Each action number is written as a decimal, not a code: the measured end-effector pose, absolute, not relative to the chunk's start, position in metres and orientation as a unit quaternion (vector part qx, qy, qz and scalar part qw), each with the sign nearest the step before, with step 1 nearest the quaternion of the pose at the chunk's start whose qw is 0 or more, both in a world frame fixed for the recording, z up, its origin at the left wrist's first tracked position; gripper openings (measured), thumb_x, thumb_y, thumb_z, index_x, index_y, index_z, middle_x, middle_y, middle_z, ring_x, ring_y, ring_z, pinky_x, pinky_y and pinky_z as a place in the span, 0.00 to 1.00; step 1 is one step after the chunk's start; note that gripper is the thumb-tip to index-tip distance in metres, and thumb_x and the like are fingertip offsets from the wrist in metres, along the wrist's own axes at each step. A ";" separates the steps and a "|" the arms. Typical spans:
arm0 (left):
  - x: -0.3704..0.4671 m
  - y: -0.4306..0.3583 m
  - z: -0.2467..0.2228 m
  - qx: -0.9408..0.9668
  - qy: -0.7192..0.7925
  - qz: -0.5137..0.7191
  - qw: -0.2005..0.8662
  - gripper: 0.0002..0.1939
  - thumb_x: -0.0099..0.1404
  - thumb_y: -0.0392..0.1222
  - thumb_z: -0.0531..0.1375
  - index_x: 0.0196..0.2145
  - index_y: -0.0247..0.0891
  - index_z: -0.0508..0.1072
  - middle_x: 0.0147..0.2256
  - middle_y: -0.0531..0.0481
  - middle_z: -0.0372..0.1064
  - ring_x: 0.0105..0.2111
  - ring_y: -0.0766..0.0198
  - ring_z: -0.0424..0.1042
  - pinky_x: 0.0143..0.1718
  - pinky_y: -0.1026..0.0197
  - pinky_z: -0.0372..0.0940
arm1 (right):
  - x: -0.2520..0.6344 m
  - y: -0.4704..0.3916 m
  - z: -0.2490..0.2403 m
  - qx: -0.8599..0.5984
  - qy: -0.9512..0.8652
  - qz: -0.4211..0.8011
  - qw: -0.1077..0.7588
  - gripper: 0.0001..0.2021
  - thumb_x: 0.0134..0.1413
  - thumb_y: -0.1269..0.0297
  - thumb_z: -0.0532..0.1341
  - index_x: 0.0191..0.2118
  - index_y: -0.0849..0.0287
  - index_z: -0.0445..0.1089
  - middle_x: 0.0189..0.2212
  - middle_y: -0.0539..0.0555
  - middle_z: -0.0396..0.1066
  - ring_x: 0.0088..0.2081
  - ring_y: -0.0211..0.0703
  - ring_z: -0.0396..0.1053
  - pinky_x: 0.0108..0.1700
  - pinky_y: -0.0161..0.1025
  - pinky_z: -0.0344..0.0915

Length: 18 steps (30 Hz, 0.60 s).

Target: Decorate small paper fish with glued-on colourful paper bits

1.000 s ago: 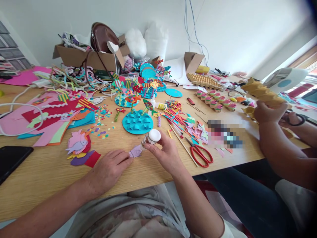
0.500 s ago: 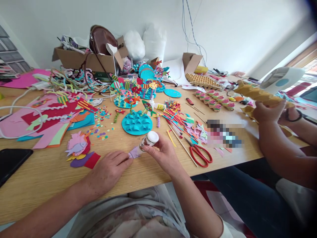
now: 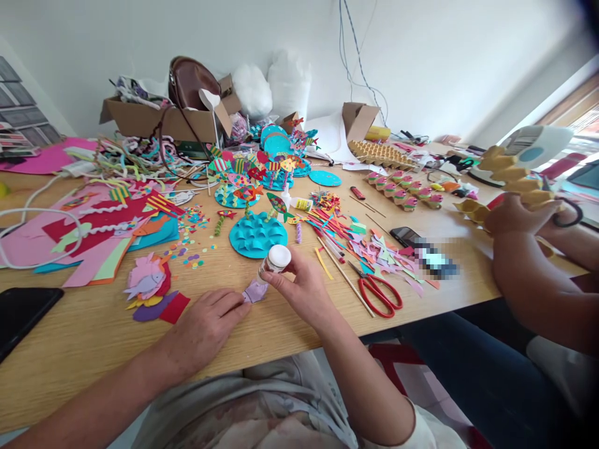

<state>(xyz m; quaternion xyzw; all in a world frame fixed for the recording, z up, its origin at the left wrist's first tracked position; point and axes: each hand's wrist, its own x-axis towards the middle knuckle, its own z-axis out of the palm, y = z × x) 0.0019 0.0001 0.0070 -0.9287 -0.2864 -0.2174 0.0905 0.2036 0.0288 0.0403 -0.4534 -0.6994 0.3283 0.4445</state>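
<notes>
One white-ended tube [image 3: 272, 264] was gripped in right hand [image 3: 305, 290] | left hand [image 3: 208, 324] touched lilac paper [image 3: 256, 291]; whether fingers pinched it was unclear

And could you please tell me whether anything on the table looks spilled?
Perhaps the small coloured paper dots: they lie strewn loosely over the table, beside the blue paper, rather than gathered together.

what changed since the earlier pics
The right hand has moved the white-capped bottle slightly left; nearby, a co-worker's hand has shifted the egg-carton piece to the right. No new grasp or release shows. The left hand still touches the lilac paper piece; the red-handled scissors and scalloped blue disc stay put.
</notes>
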 end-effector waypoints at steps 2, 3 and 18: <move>0.002 0.000 0.007 -0.928 -0.285 -0.220 0.092 0.16 0.68 0.33 0.44 0.41 0.33 0.70 0.36 0.44 0.69 0.37 0.60 0.68 0.37 0.57 0.68 | 0.203 0.028 0.042 -0.460 -0.700 0.321 0.442 0.07 0.49 0.63 0.62 0.34 0.59 0.66 0.30 0.51 0.68 0.32 0.40 0.65 0.35 0.38 0.62; 0.001 0.000 0.007 -0.928 -0.285 -0.222 0.092 0.16 0.67 0.33 0.44 0.41 0.33 0.70 0.36 0.44 0.69 0.38 0.60 0.67 0.37 0.57 0.68 | 0.203 0.028 0.043 -0.463 -0.699 0.317 0.443 0.07 0.49 0.63 0.62 0.34 0.59 0.66 0.30 0.52 0.68 0.32 0.41 0.65 0.35 0.38 0.62; 0.001 0.000 0.006 -0.930 -0.285 -0.213 0.096 0.16 0.67 0.32 0.44 0.41 0.33 0.71 0.36 0.44 0.69 0.37 0.61 0.68 0.38 0.57 0.68 | 0.198 0.029 0.041 -0.454 -0.708 0.324 0.433 0.08 0.48 0.62 0.62 0.34 0.59 0.66 0.30 0.51 0.69 0.32 0.40 0.65 0.35 0.37 0.62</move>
